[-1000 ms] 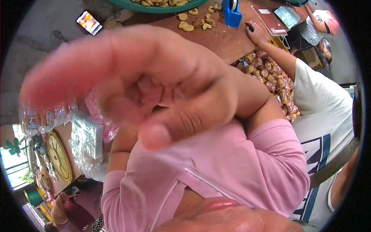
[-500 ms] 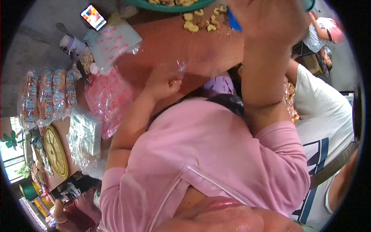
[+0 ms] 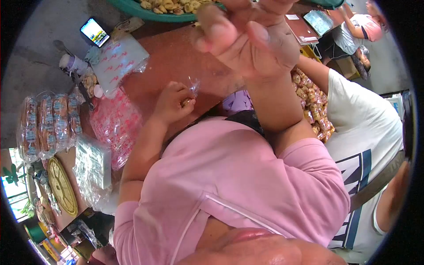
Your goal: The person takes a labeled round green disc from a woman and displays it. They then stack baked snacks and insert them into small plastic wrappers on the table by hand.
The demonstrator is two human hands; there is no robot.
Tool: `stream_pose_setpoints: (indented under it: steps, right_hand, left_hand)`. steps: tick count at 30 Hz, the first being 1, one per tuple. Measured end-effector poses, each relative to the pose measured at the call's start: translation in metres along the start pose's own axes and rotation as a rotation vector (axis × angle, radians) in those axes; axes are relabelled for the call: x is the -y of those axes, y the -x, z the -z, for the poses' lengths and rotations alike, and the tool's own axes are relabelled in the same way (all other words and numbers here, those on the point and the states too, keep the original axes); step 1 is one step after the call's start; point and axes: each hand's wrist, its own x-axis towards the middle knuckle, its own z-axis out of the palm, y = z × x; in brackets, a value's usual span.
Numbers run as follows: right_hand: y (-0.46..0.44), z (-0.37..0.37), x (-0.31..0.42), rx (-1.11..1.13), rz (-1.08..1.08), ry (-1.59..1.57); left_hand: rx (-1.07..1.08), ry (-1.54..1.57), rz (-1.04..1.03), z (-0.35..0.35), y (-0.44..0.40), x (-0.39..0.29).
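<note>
My left hand (image 3: 174, 101) is closed around a small clear plastic bag (image 3: 193, 85), whose loose end sticks up past the fingers. Something brownish shows at the fingertips, too small to make out. Raised close to the camera, my right hand (image 3: 254, 42) has its fingers apart and bent, with nothing visible in them. Behind it, a green basin (image 3: 172, 17) holds pale brown snack pieces (image 3: 170, 6). To the left lie a stack of clear printed plastic bags (image 3: 119, 59) and pink-printed plastic bags (image 3: 115, 126) on the brown table (image 3: 165, 55).
A lit phone (image 3: 94, 32) lies at the upper left. Wrapped bread packs (image 3: 46, 126), a pack of clear plastic (image 3: 92, 161) and an oval clock-like plate (image 3: 62, 185) are at the left. Bagged snacks (image 3: 312, 104) stand beside a person in a white shirt (image 3: 362, 110); another person (image 3: 357, 31) is farther back.
My right hand has moved left and its fingers are now apart in view, covering where loose pieces lay on the table. The left hand still grips the bag. The phone screen shows another picture.
</note>
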Motion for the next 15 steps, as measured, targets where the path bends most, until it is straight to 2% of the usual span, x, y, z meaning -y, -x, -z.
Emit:
stream_pose_setpoints:
  steps: [2,3,5,7,8,10,12,15]
  right_hand:
    - [0.004,0.021,0.005,0.080,0.041,0.082]
    - [0.017,0.026,0.004,0.036,0.026,0.098]
    - [0.013,-0.025,0.017,-0.459,-0.165,0.421]
    - [0.044,0.003,0.030,-0.554,-0.415,0.674]
    - [0.063,0.017,0.024,-0.542,-0.531,0.909]
    - [0.104,0.042,0.009,-0.410,-0.752,1.480]
    - [0.147,0.065,-0.004,-0.010,-0.799,1.553]
    - [0.165,0.052,-0.022,0.207,-0.871,1.812]
  left_hand:
    - [-0.096,0.001,-0.052,-0.006,0.004,-0.004]
    - [-0.085,-0.005,-0.034,-0.007,0.007,-0.006]
    - [-0.071,-0.027,-0.002,-0.007,0.005,-0.005]
    - [-0.036,-0.083,-0.024,-0.008,0.005,0.002]
    - [-0.020,-0.109,-0.029,-0.009,0.006,0.004]
    - [-0.017,-0.064,-0.063,-0.007,0.004,0.006]
    - [-0.013,-0.031,-0.068,-0.007,0.003,0.008]
    - [-0.018,-0.020,-0.035,-0.012,0.002,0.010]
